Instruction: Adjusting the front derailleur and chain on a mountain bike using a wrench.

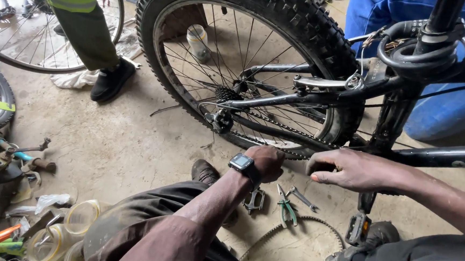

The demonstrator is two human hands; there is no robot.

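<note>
Nearest us, a toothed belt (291,231) curves across the concrete floor (124,145) between our knees, with green-handled pliers (286,206), a small spanner (302,198) and a metal multi-tool (254,200) lying just above it, close together but apart. A pedal (356,229) hangs beside our right shoe.

Our left hand (267,162), smartwatch (241,162) on the wrist, is curled into a loose fist at the lower edge of the rear wheel (247,67); we cannot tell whether it grips anything. Our right hand (348,169) lies palm down, fingers bent, by the bicycle frame (435,155), thumb out, holding nothing we can see.

Above them the chain (276,126) runs from the derailleur (219,120) and sprocket cluster (226,94). Left of the wheel lies open floor, bounded by jars (79,218) and bike parts (10,157). Farther off, another person's leg (80,22) and black shoe (112,80) stand beside a second wheel (45,22).
</note>
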